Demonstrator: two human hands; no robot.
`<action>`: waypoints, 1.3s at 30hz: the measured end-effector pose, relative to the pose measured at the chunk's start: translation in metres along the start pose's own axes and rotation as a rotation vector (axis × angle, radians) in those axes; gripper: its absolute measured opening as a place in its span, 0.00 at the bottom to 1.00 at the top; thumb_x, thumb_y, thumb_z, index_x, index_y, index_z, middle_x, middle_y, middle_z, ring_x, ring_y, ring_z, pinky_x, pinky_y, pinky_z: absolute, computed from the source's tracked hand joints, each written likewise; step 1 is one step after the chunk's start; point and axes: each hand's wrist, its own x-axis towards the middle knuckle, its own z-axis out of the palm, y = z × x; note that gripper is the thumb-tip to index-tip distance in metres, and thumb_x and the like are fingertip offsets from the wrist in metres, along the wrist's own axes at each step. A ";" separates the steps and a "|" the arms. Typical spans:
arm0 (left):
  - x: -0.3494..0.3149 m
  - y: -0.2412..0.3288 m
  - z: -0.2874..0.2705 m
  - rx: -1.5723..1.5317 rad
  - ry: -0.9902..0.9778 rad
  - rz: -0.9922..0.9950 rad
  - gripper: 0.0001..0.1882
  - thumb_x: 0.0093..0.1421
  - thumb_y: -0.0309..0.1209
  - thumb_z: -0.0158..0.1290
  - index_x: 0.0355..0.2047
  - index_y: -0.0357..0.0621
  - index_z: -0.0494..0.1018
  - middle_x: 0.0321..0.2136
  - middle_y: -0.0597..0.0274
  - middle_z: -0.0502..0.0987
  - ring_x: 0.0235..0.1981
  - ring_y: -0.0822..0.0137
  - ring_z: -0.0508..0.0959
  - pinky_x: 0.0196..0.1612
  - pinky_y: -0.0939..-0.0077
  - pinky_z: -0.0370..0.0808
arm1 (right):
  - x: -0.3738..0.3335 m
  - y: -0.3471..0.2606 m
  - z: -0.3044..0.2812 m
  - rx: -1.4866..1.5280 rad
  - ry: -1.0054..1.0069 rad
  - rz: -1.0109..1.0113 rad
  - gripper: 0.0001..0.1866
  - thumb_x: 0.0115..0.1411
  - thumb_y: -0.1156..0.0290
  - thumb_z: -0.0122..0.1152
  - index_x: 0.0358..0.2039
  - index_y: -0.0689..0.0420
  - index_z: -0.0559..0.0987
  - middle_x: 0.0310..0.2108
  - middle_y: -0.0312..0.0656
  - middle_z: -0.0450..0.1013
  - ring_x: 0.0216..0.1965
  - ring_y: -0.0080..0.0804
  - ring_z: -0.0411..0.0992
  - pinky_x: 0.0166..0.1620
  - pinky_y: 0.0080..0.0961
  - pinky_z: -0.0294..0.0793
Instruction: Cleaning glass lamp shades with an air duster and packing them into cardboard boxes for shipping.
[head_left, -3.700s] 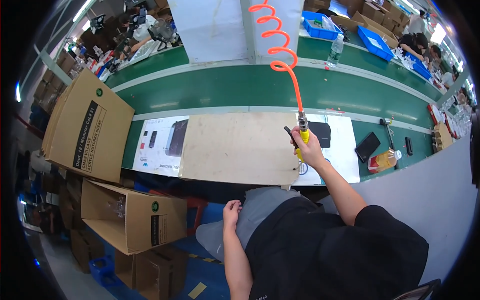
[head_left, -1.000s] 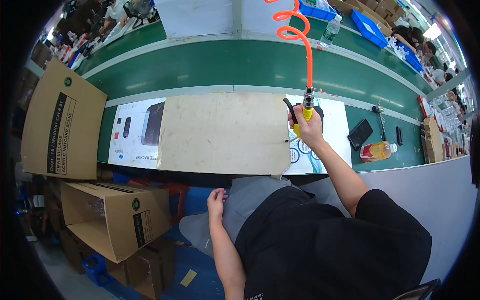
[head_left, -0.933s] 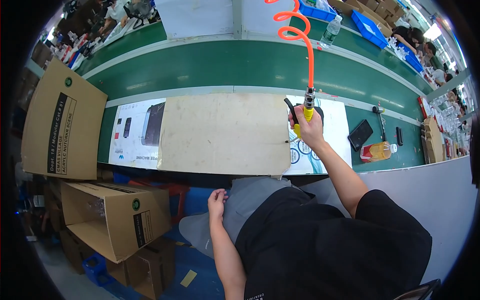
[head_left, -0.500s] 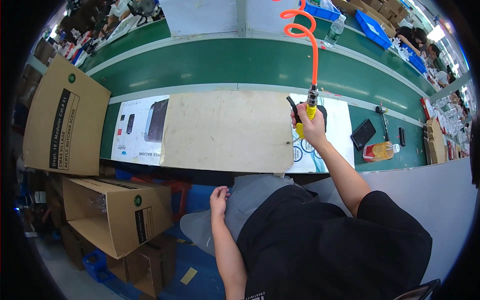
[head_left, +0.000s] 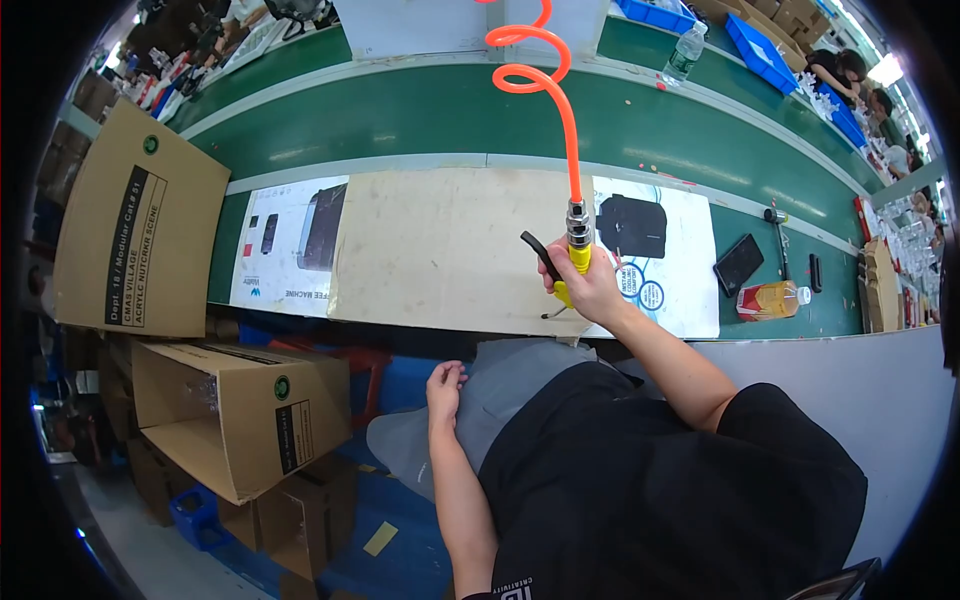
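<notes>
My right hand [head_left: 592,287] is closed round the grip of a yellow and black air blow gun [head_left: 579,258], above the right part of a beige cardboard sheet [head_left: 430,250]. An orange coiled air hose [head_left: 571,140] runs up from the gun's metal coupling [head_left: 578,224]. The gun's thin nozzle points down and left over the board. My left hand [head_left: 443,390] hangs beside my lap, below the table edge, its fingers loosely bent and apart with nothing in them.
Printed card panels flank the sheet, including a white one [head_left: 690,290]. To the right lie a black phone [head_left: 738,262], a drink bottle [head_left: 772,300] and a hammer-like tool [head_left: 780,240]. Large cartons stand left, one upright [head_left: 150,230] and one open-mouthed [head_left: 290,410]. A water bottle [head_left: 685,55] stands behind.
My right hand has brought the blow gun left and slightly nearer, from over the white panel to over the beige sheet. The hose swung left with it. My left hand stays by my lap.
</notes>
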 end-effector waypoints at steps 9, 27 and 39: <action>0.001 -0.003 0.000 0.007 -0.008 0.001 0.10 0.65 0.28 0.47 0.42 0.39 0.74 0.36 0.60 0.78 0.33 0.72 0.77 0.36 0.81 0.70 | -0.001 -0.007 0.001 0.006 -0.009 0.093 0.11 0.68 0.67 0.47 0.31 0.60 0.68 0.26 0.39 0.71 0.23 0.21 0.70 0.27 0.21 0.71; 0.003 -0.003 0.000 0.014 -0.016 0.001 0.10 0.65 0.29 0.47 0.42 0.40 0.74 0.36 0.62 0.78 0.33 0.73 0.76 0.36 0.81 0.69 | -0.001 -0.013 0.010 -0.025 -0.064 0.147 0.13 0.66 0.62 0.51 0.32 0.60 0.70 0.21 0.34 0.70 0.19 0.17 0.68 0.23 0.18 0.70; 0.002 -0.001 0.001 0.008 -0.021 -0.005 0.10 0.65 0.29 0.47 0.42 0.39 0.74 0.35 0.62 0.77 0.32 0.73 0.76 0.35 0.81 0.69 | -0.006 -0.083 -0.014 -0.080 -0.346 0.469 0.16 0.67 0.59 0.49 0.30 0.60 0.68 0.20 0.36 0.69 0.16 0.20 0.68 0.20 0.21 0.71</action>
